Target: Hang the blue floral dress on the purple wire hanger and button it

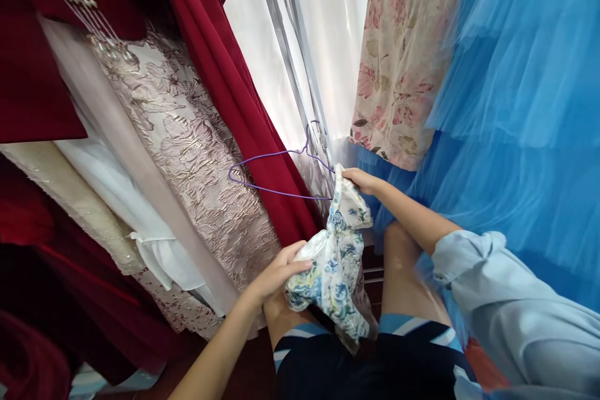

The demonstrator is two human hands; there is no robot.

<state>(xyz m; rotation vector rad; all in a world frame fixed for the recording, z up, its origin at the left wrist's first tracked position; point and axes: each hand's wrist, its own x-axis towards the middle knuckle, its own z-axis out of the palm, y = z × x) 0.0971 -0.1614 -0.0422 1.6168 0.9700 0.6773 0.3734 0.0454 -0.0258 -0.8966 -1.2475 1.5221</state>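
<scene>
A white garment with blue, green and yellow flowers (344, 262) hangs between my hands, above my lap. My left hand (284, 269) grips its left side, thumb lying over the cloth. At the garment's upper edge, my right hand (360, 180) pinches the fabric beside one end of a purple wire hanger (272, 190). That end of the hanger goes behind or into the garment, while its other end sticks out bare to the left. The hook points up in front of a metal rack post. My fingertips are partly hidden by the cloth.
Dark red garments (206, 69) and a pinkish brocade dress (187, 131) hang on the left. Metal rack posts (293, 56) stand ahead, before white cloth. A floral dress (398, 69) and a layered blue tulle dress (520, 100) hang close on the right.
</scene>
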